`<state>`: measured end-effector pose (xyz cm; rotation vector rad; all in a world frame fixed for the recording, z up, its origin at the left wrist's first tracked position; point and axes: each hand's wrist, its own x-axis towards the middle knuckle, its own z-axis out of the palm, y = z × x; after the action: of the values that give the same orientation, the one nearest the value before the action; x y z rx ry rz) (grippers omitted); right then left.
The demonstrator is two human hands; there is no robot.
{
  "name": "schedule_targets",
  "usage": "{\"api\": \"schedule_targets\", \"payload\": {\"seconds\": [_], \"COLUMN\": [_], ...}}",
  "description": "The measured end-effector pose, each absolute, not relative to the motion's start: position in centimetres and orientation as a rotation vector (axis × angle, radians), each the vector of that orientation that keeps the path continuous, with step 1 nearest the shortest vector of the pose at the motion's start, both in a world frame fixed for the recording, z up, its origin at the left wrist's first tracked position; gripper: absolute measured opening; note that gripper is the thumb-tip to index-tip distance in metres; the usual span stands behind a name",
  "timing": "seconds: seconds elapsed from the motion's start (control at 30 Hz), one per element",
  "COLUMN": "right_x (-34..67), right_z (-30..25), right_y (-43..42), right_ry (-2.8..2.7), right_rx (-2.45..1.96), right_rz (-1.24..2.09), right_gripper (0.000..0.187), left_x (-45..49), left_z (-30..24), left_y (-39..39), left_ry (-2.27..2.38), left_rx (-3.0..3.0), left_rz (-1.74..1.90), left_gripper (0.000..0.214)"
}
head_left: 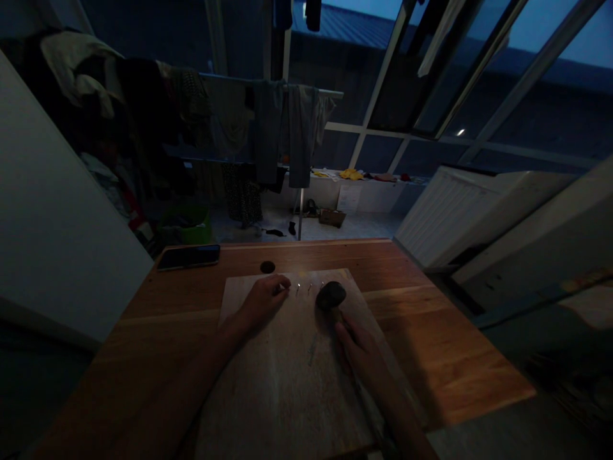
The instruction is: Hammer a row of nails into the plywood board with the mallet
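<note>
A pale wooden board (268,396) lies on the table. Several thin nails (310,287) stand in a row near its far edge, one partly hidden by the mallet head. At the left end of that row, my left hand (265,297) rests on the board, thumb and fingertips pinched on a nail that is mostly covered. My right hand (359,348) is closed round the handle of a dark-headed mallet (331,295). Its head is over the board, just right of the standing nails. A few loose nails (312,351) lie on the board between my hands.
A phone (189,257) lies at the wooden table's (445,345) far left corner, with a round dark hole (267,267) to its right. Clothes (268,128) hang on a rack beyond the table. A white ribbed appliance (445,204) stands at the right.
</note>
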<state>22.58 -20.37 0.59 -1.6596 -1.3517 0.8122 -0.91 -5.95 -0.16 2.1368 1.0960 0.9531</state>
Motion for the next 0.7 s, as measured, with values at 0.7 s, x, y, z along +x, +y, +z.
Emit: {"api": "schedule_targets", "payload": {"seconds": [0.7], "right_x": [16.4], "right_z": [3.7], "right_y": [-16.4], "right_ry": [-1.648], "right_rx": [-1.487], "right_rz": [0.845], "right_gripper": [0.049], "left_x": [-1.0], "left_z": [-0.6], "left_y": [-5.4], "left_ry": [1.103], "left_rx": [2.034], "left_rz": [0.984], "left_gripper": [0.047]}}
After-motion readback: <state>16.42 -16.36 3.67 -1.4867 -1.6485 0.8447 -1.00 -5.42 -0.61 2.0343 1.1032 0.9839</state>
